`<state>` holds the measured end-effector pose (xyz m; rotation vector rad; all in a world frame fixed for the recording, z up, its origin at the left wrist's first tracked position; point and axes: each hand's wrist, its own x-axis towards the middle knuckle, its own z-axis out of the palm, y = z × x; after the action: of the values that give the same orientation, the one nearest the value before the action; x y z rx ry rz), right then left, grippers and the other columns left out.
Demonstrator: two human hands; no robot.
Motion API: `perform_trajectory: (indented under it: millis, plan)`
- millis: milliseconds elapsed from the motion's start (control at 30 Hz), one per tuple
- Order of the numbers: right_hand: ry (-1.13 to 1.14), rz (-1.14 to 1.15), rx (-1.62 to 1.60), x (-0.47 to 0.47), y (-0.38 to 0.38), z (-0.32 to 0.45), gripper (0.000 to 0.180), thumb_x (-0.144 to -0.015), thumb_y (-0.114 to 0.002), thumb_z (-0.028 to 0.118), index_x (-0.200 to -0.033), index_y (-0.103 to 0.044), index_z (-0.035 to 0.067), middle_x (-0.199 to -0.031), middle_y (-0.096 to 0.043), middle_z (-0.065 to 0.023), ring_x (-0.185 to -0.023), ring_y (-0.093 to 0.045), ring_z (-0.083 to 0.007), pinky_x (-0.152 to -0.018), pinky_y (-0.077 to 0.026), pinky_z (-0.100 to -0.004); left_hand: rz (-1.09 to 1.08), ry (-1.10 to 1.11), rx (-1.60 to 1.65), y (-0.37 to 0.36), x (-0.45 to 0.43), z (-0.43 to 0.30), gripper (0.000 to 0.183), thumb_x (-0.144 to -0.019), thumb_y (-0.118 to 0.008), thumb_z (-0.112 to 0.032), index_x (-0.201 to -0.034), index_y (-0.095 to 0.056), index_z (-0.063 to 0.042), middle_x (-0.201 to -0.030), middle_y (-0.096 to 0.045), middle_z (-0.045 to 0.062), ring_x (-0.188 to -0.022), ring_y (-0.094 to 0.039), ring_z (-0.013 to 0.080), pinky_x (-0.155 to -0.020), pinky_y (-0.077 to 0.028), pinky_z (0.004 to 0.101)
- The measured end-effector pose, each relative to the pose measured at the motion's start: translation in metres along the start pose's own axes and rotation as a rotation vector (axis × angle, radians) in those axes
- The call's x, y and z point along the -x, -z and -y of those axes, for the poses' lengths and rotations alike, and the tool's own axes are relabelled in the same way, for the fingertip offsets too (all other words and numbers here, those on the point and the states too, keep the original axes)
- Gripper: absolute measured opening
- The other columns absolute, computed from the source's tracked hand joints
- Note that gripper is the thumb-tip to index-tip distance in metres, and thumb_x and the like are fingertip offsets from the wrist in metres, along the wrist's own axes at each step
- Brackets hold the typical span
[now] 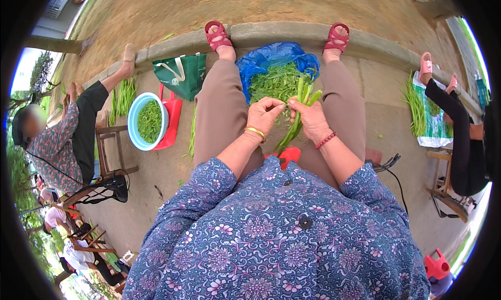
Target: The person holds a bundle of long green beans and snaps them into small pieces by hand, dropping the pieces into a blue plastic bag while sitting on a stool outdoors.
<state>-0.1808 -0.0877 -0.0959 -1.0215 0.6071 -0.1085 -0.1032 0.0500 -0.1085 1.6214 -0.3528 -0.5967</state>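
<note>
My right hand (312, 119) grips a small bunch of green vegetable stems (289, 137), whose cut-looking upper ends stick up past the fingers and whose lower ends hang towards my lap. Close beside it on the left, my left hand (263, 116) has its thumb and forefinger pinched together. Whether anything thin is between those fingertips is too small to tell. Beyond both hands, between my lower legs, a heap of torn green leaves (272, 82) lies on an opened blue plastic bag (270, 51). Part of a red object (290, 155) shows below the stems, mostly hidden by my clothes.
To the left stand a light-blue basin (134, 133) of chopped greens, a green tote bag (193, 75) and a red bag (174, 116). Long stems (124, 98) lie near a seated person (58, 151). At right, another seated person (465, 155) has stems (415, 108) alongside. A kerb (274, 29) runs ahead.
</note>
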Motion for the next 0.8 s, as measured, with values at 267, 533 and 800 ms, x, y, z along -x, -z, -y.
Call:
perform_trajectory:
  millis: [267, 533, 800]
  plan:
    - [-0.086, -0.097, 0.081, -0.012, 0.012, -0.001, 0.011, -0.082, -0.063, 0.009, -0.092, -0.061, 0.003, -0.07, -0.059, -0.0011, -0.052, -0.051, -0.0089, -0.047, -0.043, -0.0234, -0.018, 0.257, 0.155, 0.01, -0.006, 0.008, 0.011, -0.078, -0.072, -0.008, -0.087, -0.069, -0.003, -0.078, -0.064, -0.001, -0.071, -0.055, 0.0064, -0.066, -0.045, 0.0212]
    - [-0.168, 0.148, 0.224, -0.004, 0.005, -0.007, 0.017, -0.082, -0.068, 0.018, -0.091, -0.063, 0.005, -0.073, -0.059, 0.0003, -0.054, -0.053, -0.0089, -0.047, -0.043, -0.0244, 0.028, 0.247, 0.127, 0.012, -0.005, 0.011, 0.008, -0.078, -0.072, -0.009, -0.083, -0.069, -0.004, -0.073, -0.063, -0.002, -0.063, -0.05, 0.0047, -0.057, -0.04, 0.0203]
    - [-0.163, 0.1, 0.14, -0.002, 0.005, -0.005, 0.01, -0.082, -0.066, 0.011, -0.086, -0.061, 0.003, -0.073, -0.06, -0.001, -0.052, -0.051, -0.0083, -0.045, -0.041, -0.0231, 0.076, 0.349, 0.081, 0.013, -0.006, 0.005, 0.008, -0.078, -0.073, -0.011, -0.081, -0.068, -0.005, -0.071, -0.062, -0.002, -0.059, -0.051, 0.006, -0.053, -0.042, 0.0211]
